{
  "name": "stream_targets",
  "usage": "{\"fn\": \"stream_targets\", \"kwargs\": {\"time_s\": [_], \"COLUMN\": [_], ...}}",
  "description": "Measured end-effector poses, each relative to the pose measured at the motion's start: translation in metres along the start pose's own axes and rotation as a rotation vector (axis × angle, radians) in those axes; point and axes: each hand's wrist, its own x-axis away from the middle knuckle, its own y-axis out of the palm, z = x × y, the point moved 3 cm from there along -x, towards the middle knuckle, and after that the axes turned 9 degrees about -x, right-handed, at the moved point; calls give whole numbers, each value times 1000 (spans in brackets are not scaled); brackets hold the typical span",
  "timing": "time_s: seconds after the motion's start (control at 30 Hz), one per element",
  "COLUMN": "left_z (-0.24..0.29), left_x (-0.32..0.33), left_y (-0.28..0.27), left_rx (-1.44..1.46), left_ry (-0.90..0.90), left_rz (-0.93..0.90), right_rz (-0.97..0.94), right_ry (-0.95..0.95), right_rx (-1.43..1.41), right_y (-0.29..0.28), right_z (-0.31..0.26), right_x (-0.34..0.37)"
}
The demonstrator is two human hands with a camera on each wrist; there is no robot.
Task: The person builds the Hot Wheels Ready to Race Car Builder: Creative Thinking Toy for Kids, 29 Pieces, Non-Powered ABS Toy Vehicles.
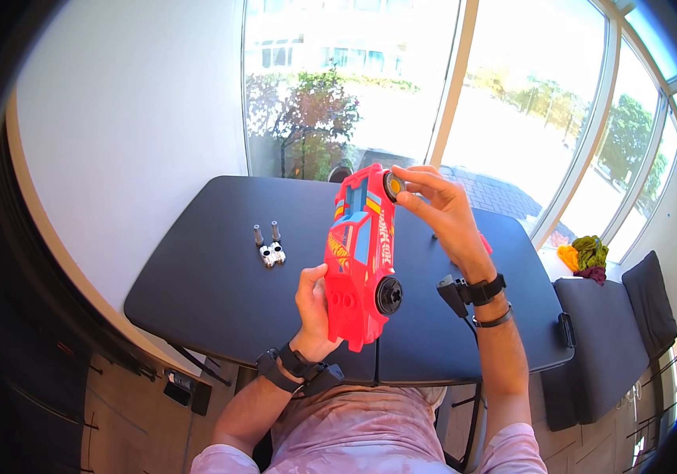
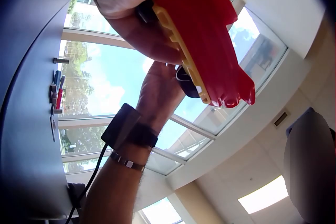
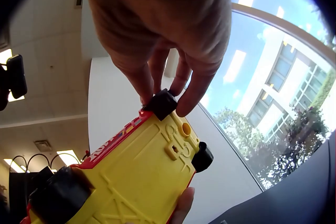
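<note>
A red toy car (image 1: 358, 261) is held up over the table, its yellow underside (image 3: 142, 176) facing the right wrist camera. My left hand (image 1: 315, 316) grips the body from its left side near the lower end. At the upper end, thumb and fingers of my right hand (image 1: 445, 213) pinch a wheel (image 1: 393, 186) with a yellow hub. A black wheel (image 1: 390, 295) without the yellow hub sits lower on the same side. In the right wrist view another black wheel (image 3: 202, 157) shows on the far side. The left hand's fingers are mostly hidden by the car.
On the dark table (image 1: 196, 276), a small chrome part (image 1: 272, 253) lies beside two grey pegs (image 1: 258, 235). Something red (image 1: 485, 245) lies partly behind my right wrist. A white wall (image 1: 133, 118) rises at left, windows ahead; cloths (image 1: 591, 254) lie at right, beyond a grey chair (image 1: 603, 340).
</note>
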Motion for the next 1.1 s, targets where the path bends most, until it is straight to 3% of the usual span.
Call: {"fn": "stream_targets", "kwargs": {"time_s": [0.53,0.63,0.77,0.93,1.03,1.1], "left_z": [1,1,0,-1,0,0], "left_x": [1,1,2,-1,-1,0], "left_y": [1,2,3,-5,-2,-1], "left_rx": [-8,-5,15,-17,-8,8], "left_ry": [21,39,59,45,43,45], "left_rz": [-1,25,63,55,51,62], "right_rz": [154,159,193,332,205,78], "right_ry": [-128,-212,-82,-72,-58,-78], "right_rx": [-53,50,221,457,799,1062], "right_y": [11,9,-29,-51,-79,-114], "right_z": [7,12,27,34,69,125], "right_x": [7,7,9,-7,-6,4]}}
